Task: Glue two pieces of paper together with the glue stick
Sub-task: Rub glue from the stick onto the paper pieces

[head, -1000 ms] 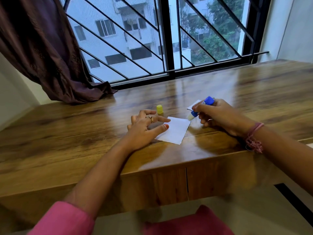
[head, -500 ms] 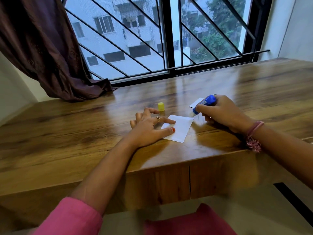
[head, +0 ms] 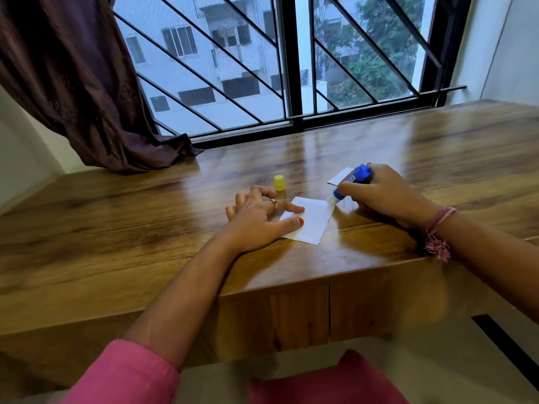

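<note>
One blue, uncapped glue stick [head: 353,178]

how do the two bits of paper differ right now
The near paper lies fully in view, while the far paper shows only a corner from behind the right hand. The left hand presses its thumb and a finger on the near paper; whether anything touches the far paper cannot be seen. The glue stick tip meets the near paper's right corner, not the far paper. Both are white and flat on the desk.

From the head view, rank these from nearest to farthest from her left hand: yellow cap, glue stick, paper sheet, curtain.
1. Paper sheet: under the left hand fingertips.
2. Yellow cap: just beyond the fingers.
3. Glue stick: to the right, in the right hand.
4. Curtain: far back-left.
</note>
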`<state>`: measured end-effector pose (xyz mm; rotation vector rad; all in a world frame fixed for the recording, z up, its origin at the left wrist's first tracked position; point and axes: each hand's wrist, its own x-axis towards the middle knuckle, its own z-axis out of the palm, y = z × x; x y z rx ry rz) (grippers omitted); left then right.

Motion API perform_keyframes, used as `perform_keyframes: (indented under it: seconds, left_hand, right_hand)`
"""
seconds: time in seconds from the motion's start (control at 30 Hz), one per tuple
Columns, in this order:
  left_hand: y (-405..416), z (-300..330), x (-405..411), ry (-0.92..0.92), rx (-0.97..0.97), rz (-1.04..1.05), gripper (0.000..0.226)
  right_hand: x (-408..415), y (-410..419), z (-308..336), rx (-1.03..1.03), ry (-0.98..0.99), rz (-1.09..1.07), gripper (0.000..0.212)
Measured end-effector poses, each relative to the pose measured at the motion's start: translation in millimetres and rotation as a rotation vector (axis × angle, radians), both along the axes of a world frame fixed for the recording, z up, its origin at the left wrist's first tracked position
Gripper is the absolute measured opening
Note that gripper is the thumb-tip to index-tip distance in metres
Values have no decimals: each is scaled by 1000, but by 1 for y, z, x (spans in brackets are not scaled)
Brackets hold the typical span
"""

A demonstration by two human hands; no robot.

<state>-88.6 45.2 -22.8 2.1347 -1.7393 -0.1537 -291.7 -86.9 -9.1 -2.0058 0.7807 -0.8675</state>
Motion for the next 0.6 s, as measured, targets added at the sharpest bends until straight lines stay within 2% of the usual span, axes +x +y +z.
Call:
perform_keyframes:
  seconds: [0.17,0.43,0.6]
  left_hand:
    - [1,0,0,-1,5,0,32]
    - [1,1,-2,2,2,8,33]
    - [2,1,-3,-1,5,14,34]
  right_hand:
    - [-1,3,2,-7,-3,56,24]
    - [0,1,1,-6,12,54,15]
    - [0,-1,1,-15,0,18,16]
